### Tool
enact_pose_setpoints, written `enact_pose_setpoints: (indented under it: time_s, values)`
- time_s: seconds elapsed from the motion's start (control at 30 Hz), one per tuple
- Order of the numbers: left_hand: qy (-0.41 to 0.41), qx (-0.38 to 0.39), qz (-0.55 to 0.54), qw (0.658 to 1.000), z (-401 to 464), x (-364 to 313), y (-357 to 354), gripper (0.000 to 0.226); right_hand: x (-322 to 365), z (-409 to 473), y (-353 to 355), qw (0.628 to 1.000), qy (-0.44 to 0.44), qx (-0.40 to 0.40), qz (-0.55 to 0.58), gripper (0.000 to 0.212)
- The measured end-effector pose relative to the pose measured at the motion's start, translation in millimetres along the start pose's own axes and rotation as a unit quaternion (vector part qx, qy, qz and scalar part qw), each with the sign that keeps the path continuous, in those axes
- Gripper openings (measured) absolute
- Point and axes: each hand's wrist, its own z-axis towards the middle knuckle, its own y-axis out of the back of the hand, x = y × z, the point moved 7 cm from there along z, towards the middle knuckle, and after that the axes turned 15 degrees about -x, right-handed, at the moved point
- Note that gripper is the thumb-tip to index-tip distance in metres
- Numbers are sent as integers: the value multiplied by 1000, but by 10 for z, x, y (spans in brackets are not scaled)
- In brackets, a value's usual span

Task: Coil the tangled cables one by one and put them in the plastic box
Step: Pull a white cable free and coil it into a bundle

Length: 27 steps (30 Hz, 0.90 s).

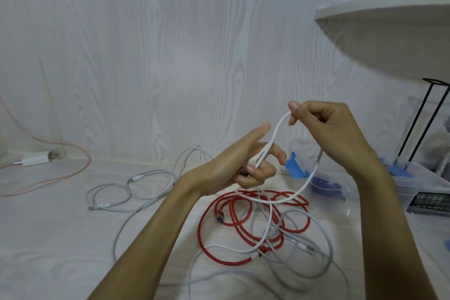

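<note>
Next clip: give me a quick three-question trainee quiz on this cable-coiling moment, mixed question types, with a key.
1. True or false: the red cable lies on the floor, in neither hand.
2. Multiple choice: the right hand pinches
A. the red cable
B. the white cable
C. the charger
3. Fill in: the plastic box has ____ latches.

Key
1. True. It lies looped under the hands.
2. B. The left hand grips the same white cable lower down.
3. Blue.
</note>
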Motion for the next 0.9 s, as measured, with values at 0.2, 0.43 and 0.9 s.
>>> enact_pose_setpoints:
  time_s: [0.2, 0.43, 0.9]
  values:
    - [-87, 84, 8, 993, -180, -263, -91, 28, -145, -182, -447, 976, -145, 84, 138, 39]
    - [-143, -41, -361, 921, -152, -474, 382, 42, 90, -527, -1211, 978, -111, 165, 59, 29]
    - [-113, -234, 226, 939, -60, 103, 918, 46, 52, -619, -764, 869, -142, 468, 76, 26]
